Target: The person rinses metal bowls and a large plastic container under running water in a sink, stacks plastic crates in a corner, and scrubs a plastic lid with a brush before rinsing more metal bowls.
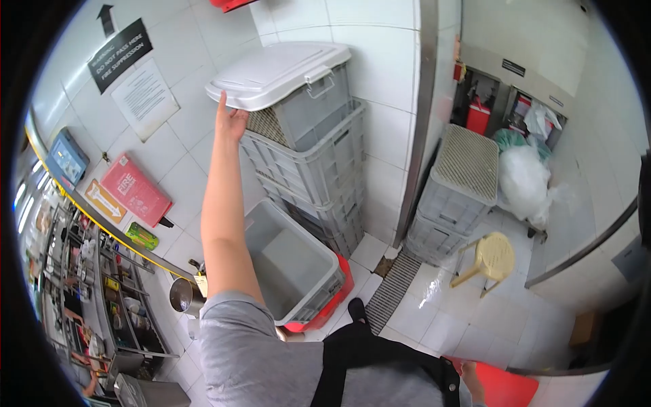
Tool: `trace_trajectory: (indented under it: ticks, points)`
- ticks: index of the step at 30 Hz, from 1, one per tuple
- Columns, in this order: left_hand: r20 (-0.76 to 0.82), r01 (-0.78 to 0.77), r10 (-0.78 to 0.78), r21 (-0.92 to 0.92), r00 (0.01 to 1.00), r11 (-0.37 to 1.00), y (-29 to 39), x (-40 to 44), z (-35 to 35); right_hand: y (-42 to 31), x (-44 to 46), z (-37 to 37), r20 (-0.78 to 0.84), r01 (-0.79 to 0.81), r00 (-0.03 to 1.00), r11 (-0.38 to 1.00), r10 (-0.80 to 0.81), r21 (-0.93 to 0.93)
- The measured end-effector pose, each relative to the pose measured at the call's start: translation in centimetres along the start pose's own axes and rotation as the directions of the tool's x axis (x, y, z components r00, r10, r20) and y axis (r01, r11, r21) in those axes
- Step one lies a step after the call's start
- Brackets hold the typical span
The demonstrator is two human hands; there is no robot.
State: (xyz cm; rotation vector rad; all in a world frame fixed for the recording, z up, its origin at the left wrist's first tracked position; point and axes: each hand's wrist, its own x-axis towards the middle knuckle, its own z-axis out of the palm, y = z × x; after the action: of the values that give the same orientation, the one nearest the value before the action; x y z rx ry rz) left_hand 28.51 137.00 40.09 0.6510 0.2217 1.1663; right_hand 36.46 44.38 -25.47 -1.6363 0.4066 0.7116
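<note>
My left hand (232, 122) reaches up at arm's length to a white plastic lid (285, 71). Its thumb lies over the lid's near edge and the other fingers curl underneath. That lid sits tilted on top of a stack of grey plastic crates (305, 163), with a ridged panel showing below it. Low at the right, my right hand (470, 372) is at the edge of a flat red plastic piece (505, 386); its fingers are mostly hidden. Below my left arm stands an open grey bin (291, 264) on a red base (342, 288).
A second crate stack (454, 186) stands past the doorway, beside a yellow stool (494, 258). White plastic bags (525, 183) lie behind it. A floor drain grate (397, 292) crosses the tiles. Metal shelves (122, 292) and a pot (183, 295) are at the left.
</note>
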Motion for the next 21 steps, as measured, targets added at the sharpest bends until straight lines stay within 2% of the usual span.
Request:
trace_trajectory:
  ticks: [2, 3, 6, 7, 10, 16, 17, 21]
  points:
    - [0.1, -0.07, 0.062, 0.078, 0.993, 0.994, 0.6, 3.0, 0.1, -3.2, 1.6, 4.1, 0.039, -0.01, 0.999, 0.99, 0.015, -0.138]
    - [0.169, -0.031, 0.018, 0.072, 0.985, 0.997, 0.9, 3.5, 0.4, -4.3, 2.4, 6.0, 0.063, -0.009, 0.998, 0.98, 0.022, -0.199]
    - [0.076, 0.04, -0.053, 0.164, 0.996, 0.986, 1.1, 5.2, 1.0, -7.1, 3.7, 10.9, 0.127, 0.01, 0.991, 0.951, 0.03, -0.309]
    - [0.018, 0.037, -0.041, 0.177, 0.999, 0.984, 1.1, 5.7, 1.0, -7.9, 4.1, 12.4, 0.132, 0.005, 0.99, 0.937, 0.044, -0.35]
    - [0.024, -0.041, 0.036, 0.198, 0.999, 0.979, 1.3, 5.7, 2.0, -10.1, 5.0, 15.8, 0.133, -0.01, 0.989, 0.918, 0.068, -0.396]
    - [0.052, -0.144, 0.14, 0.086, 0.989, 0.986, 4.4, 8.8, 6.4, -14.0, 7.4, 19.2, 0.136, -0.025, 0.986, 0.889, 0.098, -0.457]
    - [0.061, -0.204, 0.199, 0.086, 0.978, 0.975, 4.5, 8.9, 7.2, -14.6, 7.9, 19.6, 0.14, -0.027, 0.984, 0.882, 0.105, -0.47]
    - [-0.05, -0.168, 0.165, -0.076, 0.985, 0.983, 6.6, 10.9, 7.8, -16.8, 10.0, 21.6, 0.164, -0.011, 0.98, 0.856, 0.112, -0.517]
